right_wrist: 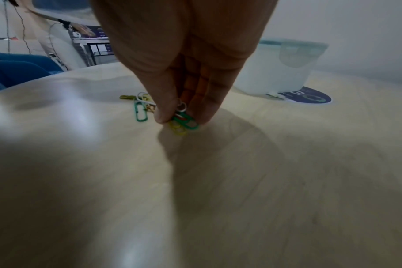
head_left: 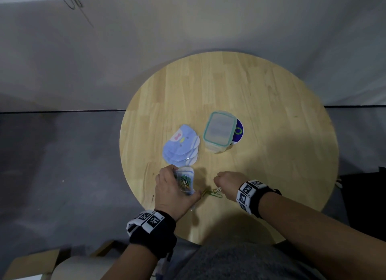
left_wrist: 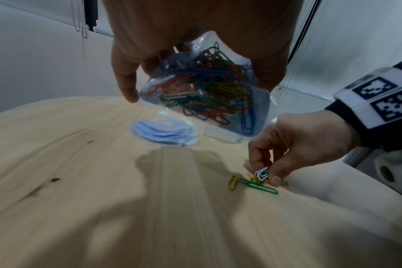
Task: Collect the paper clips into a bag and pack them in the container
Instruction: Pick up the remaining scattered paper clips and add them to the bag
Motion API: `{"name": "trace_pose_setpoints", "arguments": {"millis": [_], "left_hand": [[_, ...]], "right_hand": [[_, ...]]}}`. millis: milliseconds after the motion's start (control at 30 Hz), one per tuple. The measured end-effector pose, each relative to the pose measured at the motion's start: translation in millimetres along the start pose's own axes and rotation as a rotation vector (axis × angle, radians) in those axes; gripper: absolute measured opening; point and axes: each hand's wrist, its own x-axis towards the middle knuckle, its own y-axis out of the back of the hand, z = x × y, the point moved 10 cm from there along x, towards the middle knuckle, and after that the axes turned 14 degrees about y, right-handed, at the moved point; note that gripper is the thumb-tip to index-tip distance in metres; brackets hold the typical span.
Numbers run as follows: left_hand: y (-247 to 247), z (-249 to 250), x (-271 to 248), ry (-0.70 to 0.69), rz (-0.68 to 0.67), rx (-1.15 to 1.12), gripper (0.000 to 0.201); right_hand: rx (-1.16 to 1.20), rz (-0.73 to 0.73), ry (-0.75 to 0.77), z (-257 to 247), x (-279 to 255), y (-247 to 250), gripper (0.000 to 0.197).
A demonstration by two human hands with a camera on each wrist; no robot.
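Note:
My left hand (head_left: 173,187) grips a small clear bag (left_wrist: 204,96) stuffed with coloured paper clips, held just above the round wooden table (head_left: 261,104). To its right, my right hand (head_left: 226,182) pinches a few paper clips (right_wrist: 182,120) between thumb and fingertips at the table surface. Loose clips (left_wrist: 252,183), green, yellow and white, lie on the wood beside those fingers. The clear container (head_left: 219,131) with a teal-rimmed lid stands closed farther back on the table.
A stack of blue cartoon-printed bags (head_left: 181,145) lies left of the container. A round dark blue sticker (head_left: 239,132) shows under the container's right side. The table's near edge is close to my body; cardboard boxes (head_left: 31,265) sit on the floor at lower left.

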Motion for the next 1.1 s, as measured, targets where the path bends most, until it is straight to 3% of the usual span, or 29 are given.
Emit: {"name": "trace_pose_setpoints", "arguments": {"millis": [267, 367, 533, 633, 767, 933, 1100], "left_hand": [[-5, 5, 1, -0.007, -0.009, -0.013, 0.086], [-9, 5, 2, -0.002, -0.025, -0.009, 0.084], [-11, 10, 6, -0.026, -0.019, 0.025, 0.084], [-13, 16, 8, -0.038, -0.017, 0.046, 0.087], [-15, 31, 8, -0.036, -0.017, 0.015, 0.090], [-13, 50, 10, -0.072, 0.014, -0.074, 0.086], [-12, 52, 9, -0.043, 0.019, -0.125, 0.087]], "right_hand": [[-0.010, 0.050, -0.118, 8, -11, -2, 0.020], [0.094, 0.104, -0.161, 11, -22, 8, 0.015], [0.569, 0.503, -0.311, 27, -55, 61, 0.010], [0.861, 0.667, -0.267, 17, -63, 106, 0.016], [0.888, 0.654, -0.220, -8, -52, 143, 0.018], [0.772, 0.593, -0.233, -27, -45, 142, 0.022], [0.924, 0.746, -0.170, -19, -62, 151, 0.006]]}}
